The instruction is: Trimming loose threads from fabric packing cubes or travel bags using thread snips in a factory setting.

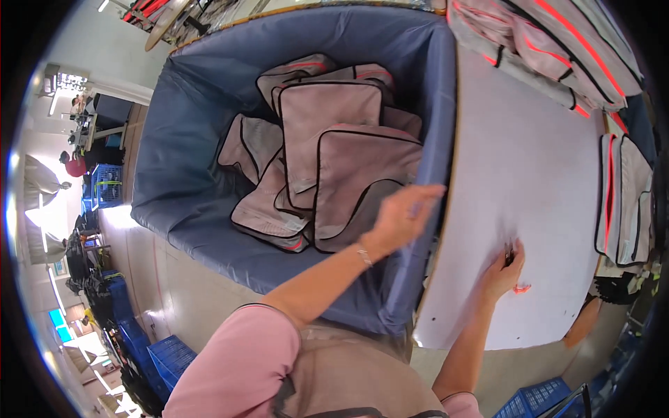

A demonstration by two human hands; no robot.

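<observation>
Both forearms (317, 280) reach forward: our left hand (403, 217) stretches over grey bags (334, 118) in the blue bin (181, 139), its grip too blurred to tell; our right hand (499, 276), curled, pinches a small dark object (510, 257) over the white tabletop (523, 153).

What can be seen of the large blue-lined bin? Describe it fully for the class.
The blue-lined bin is a wide, open-topped, roughly rectangular container; its lining looks like smooth, creased coated cloth and folds over the rim. It stands upright, close beside the left edge of the white tabletop. Grayish-pink bags with black edging lie loosely piled inside. The left hand is over its right side; whether it touches the lining is unclear.
</observation>
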